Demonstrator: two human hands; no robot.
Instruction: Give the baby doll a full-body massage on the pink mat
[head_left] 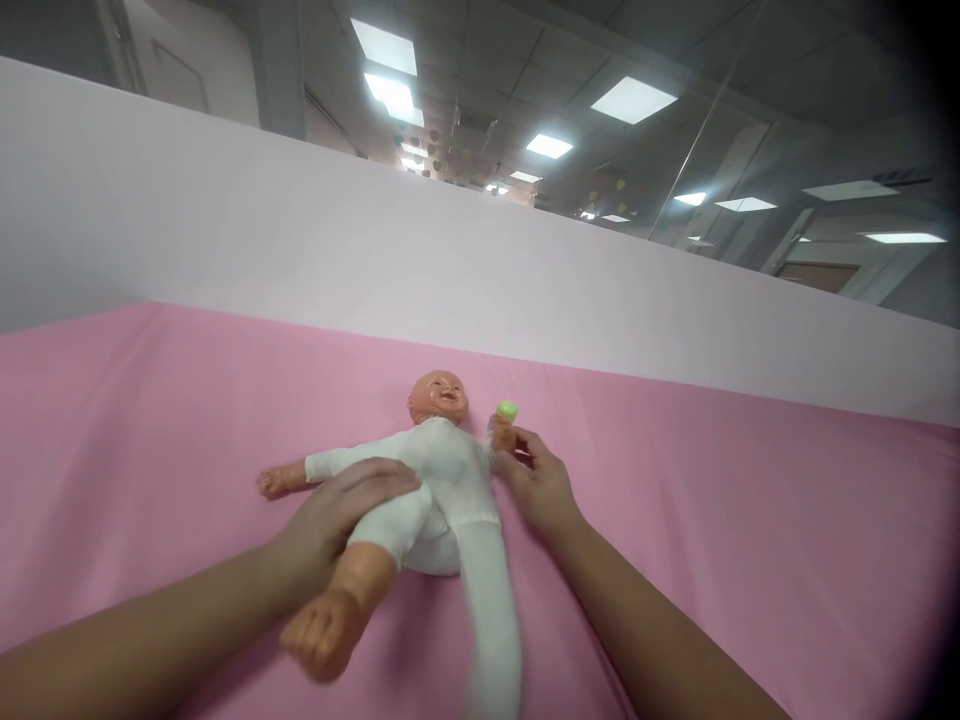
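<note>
A baby doll (450, 465) in a white suit lies face up on a pink sheet (712, 520). Around the thigh of its bent, bare-footed leg (416, 520) is my left hand (360, 500), fingers across the top and thumb hidden. My right hand (540, 480) pinches the doll's small hand (501, 437) at the right side of its chest. Just beyond that small hand shows a bright green, rounded piece (508, 410) with something clear below it; what it belongs to is mostly hidden. The doll's other arm (330, 464) stretches out to the left.
A low white wall (420, 260) runs along the back of the pink surface. Above it, a glass pane (750, 130) shows ceiling lights, perhaps partly reflected. The doll's other leg (491, 600), covered in white, extends toward me.
</note>
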